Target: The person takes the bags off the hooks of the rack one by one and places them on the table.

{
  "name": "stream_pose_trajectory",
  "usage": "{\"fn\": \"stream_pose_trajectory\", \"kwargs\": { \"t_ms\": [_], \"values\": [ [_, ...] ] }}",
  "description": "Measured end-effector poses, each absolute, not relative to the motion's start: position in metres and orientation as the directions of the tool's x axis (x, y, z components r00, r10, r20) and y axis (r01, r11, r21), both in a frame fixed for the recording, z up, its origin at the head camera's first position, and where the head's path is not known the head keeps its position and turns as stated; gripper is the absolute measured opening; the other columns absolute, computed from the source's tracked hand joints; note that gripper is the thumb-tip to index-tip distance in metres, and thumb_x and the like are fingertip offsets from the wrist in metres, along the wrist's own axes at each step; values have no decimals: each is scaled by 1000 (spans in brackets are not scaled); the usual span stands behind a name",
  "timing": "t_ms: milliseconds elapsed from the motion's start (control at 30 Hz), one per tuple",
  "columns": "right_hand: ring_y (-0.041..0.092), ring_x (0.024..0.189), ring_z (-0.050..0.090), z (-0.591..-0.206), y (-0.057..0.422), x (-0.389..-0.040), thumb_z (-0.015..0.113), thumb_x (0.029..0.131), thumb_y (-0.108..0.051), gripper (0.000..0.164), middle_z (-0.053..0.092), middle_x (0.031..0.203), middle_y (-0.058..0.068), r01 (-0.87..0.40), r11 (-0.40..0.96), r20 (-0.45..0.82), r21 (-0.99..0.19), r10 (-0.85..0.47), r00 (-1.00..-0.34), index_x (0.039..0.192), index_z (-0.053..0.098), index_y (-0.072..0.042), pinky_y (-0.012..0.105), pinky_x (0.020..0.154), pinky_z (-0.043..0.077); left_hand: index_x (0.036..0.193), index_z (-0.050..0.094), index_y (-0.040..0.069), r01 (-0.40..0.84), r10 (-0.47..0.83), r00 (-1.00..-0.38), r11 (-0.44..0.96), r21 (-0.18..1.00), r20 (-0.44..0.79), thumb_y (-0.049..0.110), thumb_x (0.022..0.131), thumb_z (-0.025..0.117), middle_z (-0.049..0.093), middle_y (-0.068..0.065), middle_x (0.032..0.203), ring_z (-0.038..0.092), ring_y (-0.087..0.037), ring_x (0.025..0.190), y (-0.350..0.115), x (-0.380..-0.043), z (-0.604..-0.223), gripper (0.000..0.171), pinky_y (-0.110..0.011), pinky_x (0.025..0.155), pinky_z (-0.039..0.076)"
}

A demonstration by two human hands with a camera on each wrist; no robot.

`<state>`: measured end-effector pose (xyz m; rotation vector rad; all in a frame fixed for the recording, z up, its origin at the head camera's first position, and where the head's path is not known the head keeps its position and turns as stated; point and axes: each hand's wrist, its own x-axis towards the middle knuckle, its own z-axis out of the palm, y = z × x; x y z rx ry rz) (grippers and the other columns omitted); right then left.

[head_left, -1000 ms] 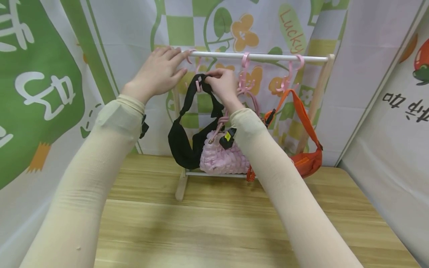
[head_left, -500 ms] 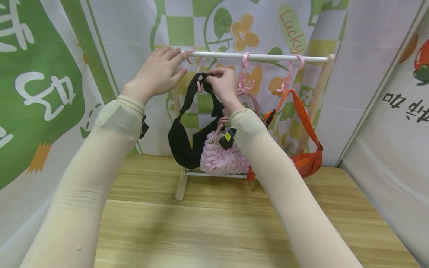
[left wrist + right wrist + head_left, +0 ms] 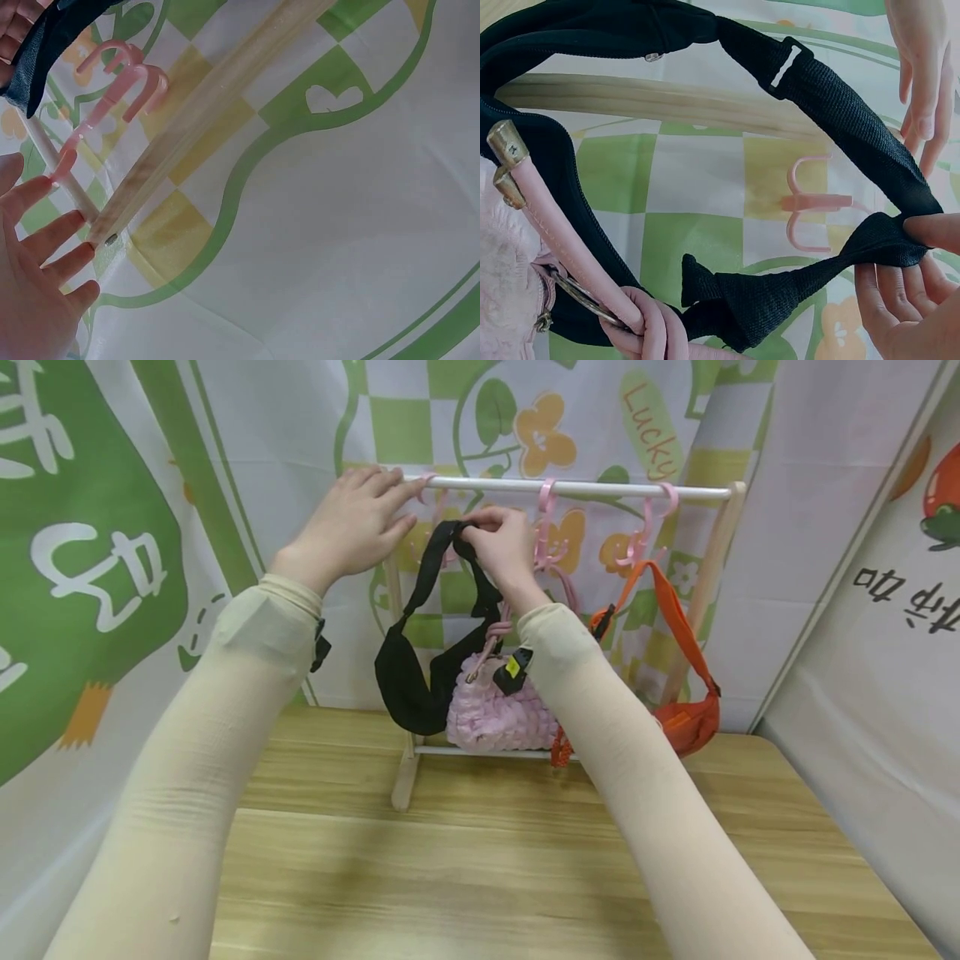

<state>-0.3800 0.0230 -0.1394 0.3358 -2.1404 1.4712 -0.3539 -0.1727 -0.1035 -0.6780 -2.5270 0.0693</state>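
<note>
My right hand (image 3: 504, 547) pinches the strap of a black bag (image 3: 408, 685) between thumb and fingers at the top of its loop. In the right wrist view the black strap (image 3: 840, 105) is apart from the pink double hook (image 3: 817, 202), which shows through the loop. With fingers extended, my left hand (image 3: 352, 522) rests at the left end of the white rail (image 3: 480, 483); in the left wrist view its fingertips (image 3: 71, 262) are close to the rail and wooden post. The pink hook (image 3: 120, 86) hangs from the rail there with nothing on its prongs.
A fluffy pink bag (image 3: 498, 714) hangs from the middle pink hook (image 3: 547, 518), close to the black bag. An orange bag (image 3: 686, 722) hangs from the right hook (image 3: 647, 527). The rack's wooden foot (image 3: 406, 781) stands on the wooden table (image 3: 435, 877), before a printed curtain (image 3: 405, 427).
My right hand has raised the black strap slightly, and the strap has come off the left hook's prong, which showed in front of it before. My left hand has stayed at the rail.
</note>
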Motion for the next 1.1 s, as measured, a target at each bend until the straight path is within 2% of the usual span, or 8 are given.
{"fn": "stream_pose_trajectory", "kwargs": {
  "t_ms": [400,567,733,900,1100],
  "values": [
    [11,78,67,-145,23,-365,67,83,-12,17,74,92,8,-536,350,586,-768,48,-809,98,75,-9,17,68,49,153,19,23,458,489,-721,868,-192,490,36,103,30,27,-22,153,20,-42,141,-173,-354,-107,52,-54,117,12],
    [12,79,68,-146,21,-357,68,83,-13,17,74,91,8,-555,332,596,-763,30,-802,98,74,-8,17,72,50,153,16,23,460,486,-730,869,-181,480,36,103,28,24,-22,154,18,-42,142,-173,-355,-107,53,-54,117,10],
    [12,78,68,-145,20,-350,68,84,-14,15,74,89,8,-568,314,602,-761,17,-798,96,75,-9,19,70,51,153,16,23,461,486,-729,869,-179,482,36,103,27,23,-22,154,17,-42,142,-174,-355,-106,53,-54,117,9],
    [14,74,68,-144,20,-345,67,84,-12,16,74,89,9,-539,243,558,-807,14,-829,97,74,-7,22,65,56,153,16,23,463,487,-729,868,-178,482,36,103,27,23,-22,154,17,-42,142,-173,-354,-105,53,-54,118,9],
    [15,74,69,-145,21,-341,66,84,-8,16,73,90,9,-467,148,475,-872,22,-880,97,74,-6,25,64,58,153,17,22,468,491,-724,866,-176,485,36,103,28,23,-22,154,17,-42,142,-173,-355,-104,53,-53,118,8]
  ]
}}
